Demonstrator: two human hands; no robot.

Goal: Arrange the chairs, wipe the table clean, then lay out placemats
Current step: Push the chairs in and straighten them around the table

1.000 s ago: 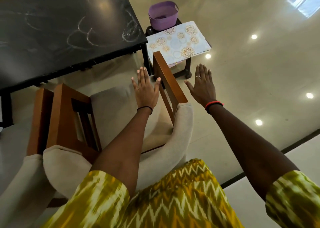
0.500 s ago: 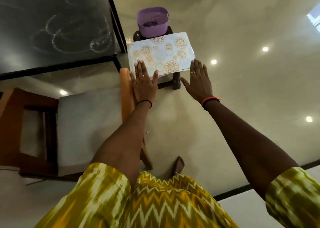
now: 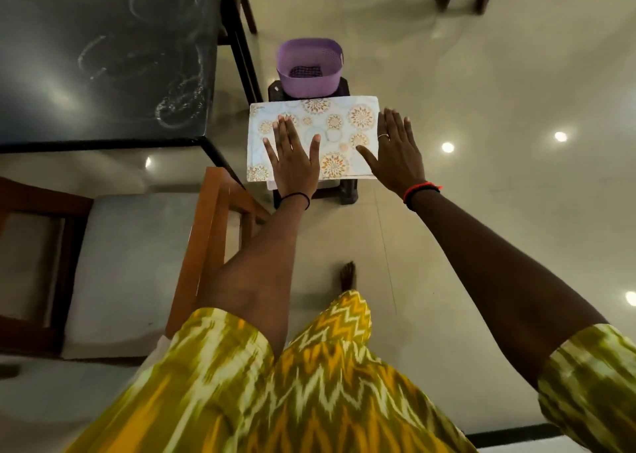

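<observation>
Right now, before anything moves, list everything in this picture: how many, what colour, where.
table: one, black with chalky smears, upper left.
chair: one, brown wood, grey seat, lower left by the table.
stool: one, dark, right of the table.
basket: one, purple, on the stool's far end.
placemats: stack, count unclear, pale with orange flowers, on the stool's near end.
left hand: one, fingers straight, over the placemats.
right hand: one, fingers straight, at the placemats' right edge.
</observation>
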